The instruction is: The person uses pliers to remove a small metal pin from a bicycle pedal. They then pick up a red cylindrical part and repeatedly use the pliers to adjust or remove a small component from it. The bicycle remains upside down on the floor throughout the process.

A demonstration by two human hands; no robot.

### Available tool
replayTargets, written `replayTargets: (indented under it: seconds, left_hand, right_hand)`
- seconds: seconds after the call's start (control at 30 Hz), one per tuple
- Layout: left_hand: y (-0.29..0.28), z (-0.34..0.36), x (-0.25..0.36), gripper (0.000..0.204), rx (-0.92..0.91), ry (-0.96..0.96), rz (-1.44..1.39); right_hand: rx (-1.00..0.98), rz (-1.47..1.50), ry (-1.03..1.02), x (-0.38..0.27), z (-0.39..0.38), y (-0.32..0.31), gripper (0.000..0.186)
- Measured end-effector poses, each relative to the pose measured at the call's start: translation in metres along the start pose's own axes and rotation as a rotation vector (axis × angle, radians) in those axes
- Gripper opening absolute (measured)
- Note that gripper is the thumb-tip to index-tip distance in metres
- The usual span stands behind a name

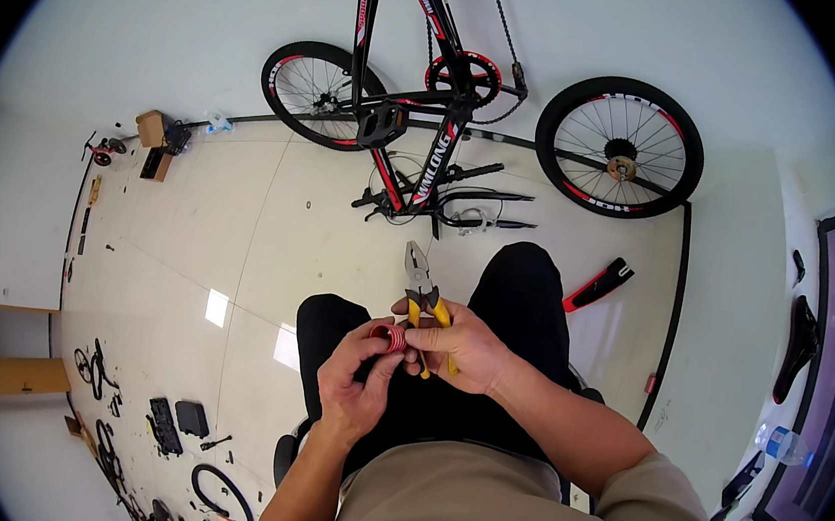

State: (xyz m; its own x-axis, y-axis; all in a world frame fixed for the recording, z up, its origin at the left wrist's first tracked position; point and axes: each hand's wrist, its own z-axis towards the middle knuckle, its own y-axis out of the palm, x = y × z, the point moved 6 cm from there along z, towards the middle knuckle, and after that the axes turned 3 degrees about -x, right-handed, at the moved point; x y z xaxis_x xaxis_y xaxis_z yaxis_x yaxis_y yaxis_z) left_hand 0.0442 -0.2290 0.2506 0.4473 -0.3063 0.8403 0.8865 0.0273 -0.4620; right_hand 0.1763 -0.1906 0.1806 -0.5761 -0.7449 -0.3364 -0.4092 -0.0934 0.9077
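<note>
Above my lap, my left hand (353,383) pinches a small red coil, which looks like a spring (390,338), between thumb and fingers. My right hand (471,351) is wrapped round the yellow handles of combination pliers (420,276). Their metal jaws point away from me, and a small gap seems to show between the handles. The right thumb and a fingertip also reach the right side of the red coil. Part of the right fingers is hidden behind the handles and the coil.
Ahead, a black and red bicycle frame (435,167) stands between a left wheel (314,100) and a right wheel (640,146). A red-black fender-like piece (598,286) lies right of my knee. A cardboard box (152,128) and a black case (191,418) sit at left; a saddle (799,348) and bottle (782,444) at right.
</note>
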Motion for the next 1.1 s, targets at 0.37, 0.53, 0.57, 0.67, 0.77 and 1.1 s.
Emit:
replayTargets:
  seconds: [0.37,0.53,0.57,0.67,0.77,1.1]
  left_hand:
    - [-0.002,0.001,0.002,0.016,-0.008,0.031,0.151]
    - [-0.004,0.003,0.005,0.016,0.026,0.044,0.171]
    - [-0.005,0.002,0.005,0.015,0.016,0.043,0.163]
    - [-0.006,0.000,0.001,0.014,0.013,-0.012,0.155]
    - [-0.005,-0.001,-0.002,0.013,0.025,-0.004,0.124]
    - [0.004,-0.003,-0.005,0.009,-0.016,-0.033,0.077]
  right_hand:
    - [0.089,-0.099,-0.014,-0.001,0.001,-0.005,0.037]
    - [0.094,-0.079,-0.016,0.000,0.001,-0.006,0.040]
    - [0.091,-0.073,-0.016,0.001,0.002,-0.006,0.041]
    - [0.083,-0.058,-0.035,0.002,0.002,-0.006,0.041]
    - [0.119,-0.080,-0.017,0.006,0.004,-0.008,0.042]
    - [0.060,-0.170,-0.004,0.002,0.003,-0.005,0.039]
